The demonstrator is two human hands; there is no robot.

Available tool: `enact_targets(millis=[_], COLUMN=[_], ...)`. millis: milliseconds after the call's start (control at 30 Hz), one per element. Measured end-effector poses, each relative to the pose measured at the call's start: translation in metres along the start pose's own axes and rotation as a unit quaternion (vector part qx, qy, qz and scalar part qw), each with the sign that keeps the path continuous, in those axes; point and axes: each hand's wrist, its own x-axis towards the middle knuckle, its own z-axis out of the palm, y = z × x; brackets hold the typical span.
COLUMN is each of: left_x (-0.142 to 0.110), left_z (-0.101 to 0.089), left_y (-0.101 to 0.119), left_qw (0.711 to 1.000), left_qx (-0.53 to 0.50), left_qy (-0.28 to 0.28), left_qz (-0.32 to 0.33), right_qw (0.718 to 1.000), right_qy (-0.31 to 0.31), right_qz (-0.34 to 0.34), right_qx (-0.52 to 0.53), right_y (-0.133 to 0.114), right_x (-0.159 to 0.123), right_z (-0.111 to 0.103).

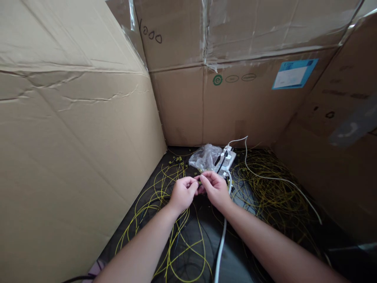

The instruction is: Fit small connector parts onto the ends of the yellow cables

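Observation:
My left hand (183, 192) and my right hand (217, 191) meet in the middle of the view, both closed in a pinch. A small dark piece with a yellow-green bit (199, 182) shows between the fingertips; its kind is too small and too covered to tell. Thin yellow wires (165, 188) lie in loose loops to the left of my hands and below them. Just beyond my fingers are a crumpled clear plastic bag (204, 157) and a white power strip (231, 160) with plugs in it. Small yellow-and-black parts (177, 159) are scattered to the left of the bag.
A big tangle of yellow wire (273, 188) is heaped on the right of the dark surface (203, 224). A thick white cable (221, 251) runs toward me under my right arm. Cardboard walls (182, 106) enclose the left, back and right; the back one carries a blue-edged label (294, 74).

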Motion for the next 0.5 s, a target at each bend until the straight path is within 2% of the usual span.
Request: enact_targets(millis=[300,433,500], left_x=[-0.002,-0.003,-0.001], left_z=[0.0,0.001,-0.001], left_y=[0.0,0.011,0.02], left_qw=[1.0,0.998,0.995], left_qx=[0.008,-0.052,-0.08], left_qy=[0.008,0.041,0.055], left_qz=[0.002,-0.013,-0.022], right_qw=[0.996,0.981,0.977], right_qy=[0.017,0.026,0.024], right_qz=[-0.051,-0.119,-0.117], right_qx=[-0.067,-0.152,-0.179], right_y=[-0.005,-0.016,-0.023], right_x=[0.001,0.005,0.007], right_z=[-0.001,0.0,0.003])
